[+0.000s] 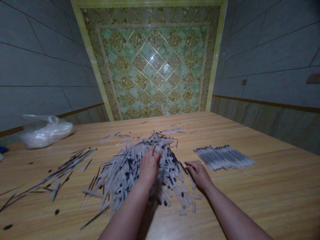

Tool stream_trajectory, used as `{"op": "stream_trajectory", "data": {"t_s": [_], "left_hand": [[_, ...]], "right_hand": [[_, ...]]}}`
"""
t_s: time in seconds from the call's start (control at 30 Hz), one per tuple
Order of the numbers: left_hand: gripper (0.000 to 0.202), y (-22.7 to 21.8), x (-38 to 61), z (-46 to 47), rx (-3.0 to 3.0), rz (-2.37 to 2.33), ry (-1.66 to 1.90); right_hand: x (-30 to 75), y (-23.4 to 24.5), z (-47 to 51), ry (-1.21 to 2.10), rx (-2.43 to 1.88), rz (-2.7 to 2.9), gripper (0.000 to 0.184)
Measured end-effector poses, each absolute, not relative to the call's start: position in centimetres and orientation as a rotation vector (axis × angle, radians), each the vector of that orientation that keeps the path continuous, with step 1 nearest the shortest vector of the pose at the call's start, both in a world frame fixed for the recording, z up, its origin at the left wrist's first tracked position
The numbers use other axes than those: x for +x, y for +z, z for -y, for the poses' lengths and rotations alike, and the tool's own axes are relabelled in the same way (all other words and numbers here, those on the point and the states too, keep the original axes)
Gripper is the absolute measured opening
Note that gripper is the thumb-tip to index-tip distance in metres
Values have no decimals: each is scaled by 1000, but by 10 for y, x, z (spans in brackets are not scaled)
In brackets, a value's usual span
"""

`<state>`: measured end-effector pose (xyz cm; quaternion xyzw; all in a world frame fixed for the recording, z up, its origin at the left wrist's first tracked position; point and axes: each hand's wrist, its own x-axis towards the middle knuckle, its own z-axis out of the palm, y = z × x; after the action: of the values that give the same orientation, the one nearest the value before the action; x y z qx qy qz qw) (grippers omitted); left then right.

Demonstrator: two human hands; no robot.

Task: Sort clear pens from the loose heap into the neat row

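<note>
A large heap of clear plastic pen barrels, dark thin refills and small black caps (122,176) lies in the middle of the wooden table. My left hand (148,166) rests on top of this heap, thumb and fingers apart, with nothing visible gripped. At the heap's right edge, my right hand (199,174) has its fingers pressed together beside a dark refill (183,167); whether anything is pinched in them is hidden. To the right of that hand lies a neat row of clear pens with dark ends (223,158), side by side.
A clear plastic bag with white contents (47,134) sits at the back left. Loose dark refills (75,161) and black caps are scattered on the left of the table (277,186). More clear pieces (175,130) lie behind the heap. A tiled wall (157,66) stands beyond.
</note>
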<state>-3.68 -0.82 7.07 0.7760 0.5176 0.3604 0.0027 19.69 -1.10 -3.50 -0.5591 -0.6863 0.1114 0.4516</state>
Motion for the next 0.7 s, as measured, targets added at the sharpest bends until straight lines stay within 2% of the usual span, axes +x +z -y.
{"op": "stream_trajectory", "data": {"t_s": [0.17,0.27,0.4,0.53,0.7], "left_hand": [[31,86,-10,28,1943,-1164,1525],[43,75,5,30,1501,-1064,1489],[48,50,12,23,1234,-953,1443],[49,35,15,23,1228,-1011,1427],[32,21,22,33,1737,-1091,1479]], "right_hand": [[197,-30,12,279,-1328,1668,30],[197,-26,13,305,-1301,1650,31],[195,-18,16,385,-1261,1636,29],[186,-4,24,526,-1177,1638,29],[179,11,33,674,-1078,1555,31]]}}
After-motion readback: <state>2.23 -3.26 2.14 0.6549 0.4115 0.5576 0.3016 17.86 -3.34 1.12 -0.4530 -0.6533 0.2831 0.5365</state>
